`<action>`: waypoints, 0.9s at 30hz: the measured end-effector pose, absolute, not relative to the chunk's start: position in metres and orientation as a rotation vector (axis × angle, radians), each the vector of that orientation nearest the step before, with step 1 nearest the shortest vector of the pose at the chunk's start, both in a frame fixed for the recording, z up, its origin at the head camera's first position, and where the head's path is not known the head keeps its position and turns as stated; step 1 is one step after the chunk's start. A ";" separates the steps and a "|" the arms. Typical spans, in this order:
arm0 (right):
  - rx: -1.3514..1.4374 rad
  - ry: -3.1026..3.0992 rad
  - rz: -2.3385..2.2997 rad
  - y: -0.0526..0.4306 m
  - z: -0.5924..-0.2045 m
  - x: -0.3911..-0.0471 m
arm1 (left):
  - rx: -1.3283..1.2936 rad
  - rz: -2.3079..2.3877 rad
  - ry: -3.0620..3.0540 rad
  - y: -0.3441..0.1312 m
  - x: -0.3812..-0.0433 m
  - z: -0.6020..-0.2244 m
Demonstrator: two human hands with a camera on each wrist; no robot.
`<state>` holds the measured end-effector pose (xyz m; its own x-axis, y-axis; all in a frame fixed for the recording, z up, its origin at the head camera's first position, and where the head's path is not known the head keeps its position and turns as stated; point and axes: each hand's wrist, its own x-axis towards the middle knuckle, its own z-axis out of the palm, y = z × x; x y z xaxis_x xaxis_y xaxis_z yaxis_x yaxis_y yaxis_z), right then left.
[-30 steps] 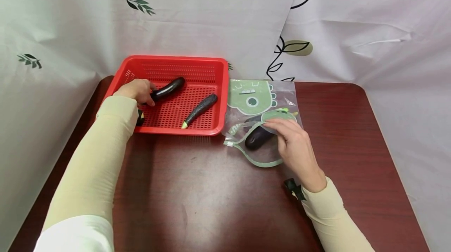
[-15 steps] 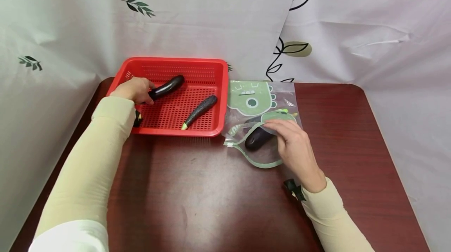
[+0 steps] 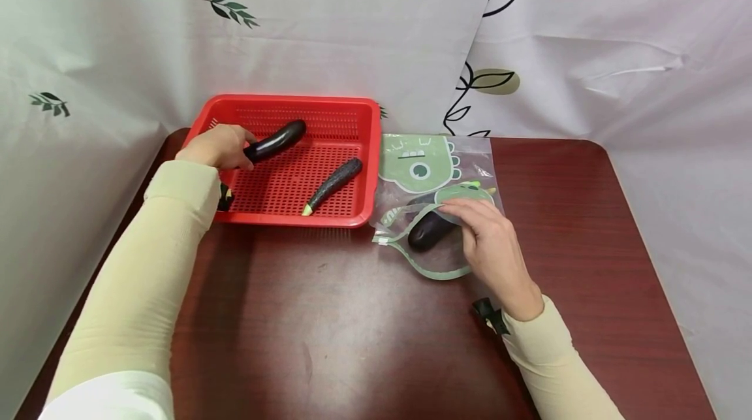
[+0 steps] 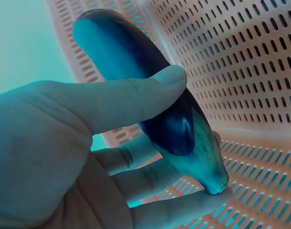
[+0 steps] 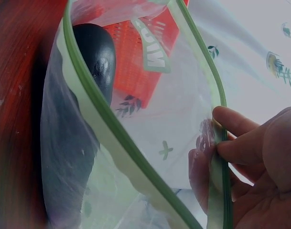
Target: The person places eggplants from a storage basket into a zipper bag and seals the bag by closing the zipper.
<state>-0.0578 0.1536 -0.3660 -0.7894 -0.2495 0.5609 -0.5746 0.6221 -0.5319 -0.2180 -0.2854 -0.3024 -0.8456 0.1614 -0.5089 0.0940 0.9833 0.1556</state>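
Note:
Inside the red basket (image 3: 282,219), my left hand (image 3: 219,147) grips a glossy dark eggplant (image 3: 279,139) near its stem end. In the left wrist view the thumb lies across the eggplant (image 4: 121,50) and the fingers come from underneath. A second, duller eggplant (image 3: 333,185) rests on the basket floor, its pale stem toward the near side. My right hand (image 3: 496,247) pinches the upper lip of a clear zip bag (image 3: 472,162), whose mouth gapes toward me. A dark eggplant (image 3: 429,232) lies in the bag, blunt end at the mouth; my right fingers hide part of the bag.
The bag lies right beside the basket on a dark reddish wooden table (image 3: 329,328). White cloth (image 3: 329,28) with leaf prints hangs behind and at both sides. A white slider (image 3: 383,241) sits at the left corner of the bag's mouth.
My left hand has shifted slightly left and away from me with the eggplant, whose far end has risen a little in view. The right hand and bag have stayed put.

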 end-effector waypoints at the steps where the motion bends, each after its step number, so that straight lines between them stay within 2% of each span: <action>1: 0.652 -2.410 1.007 0.154 -0.366 -0.058 | 0.189 0.162 2.585 -0.285 -0.218 -0.302; 27: 0.648 -2.427 1.002 0.153 -0.366 -0.057 | 0.219 0.144 2.658 -0.272 -0.205 -0.276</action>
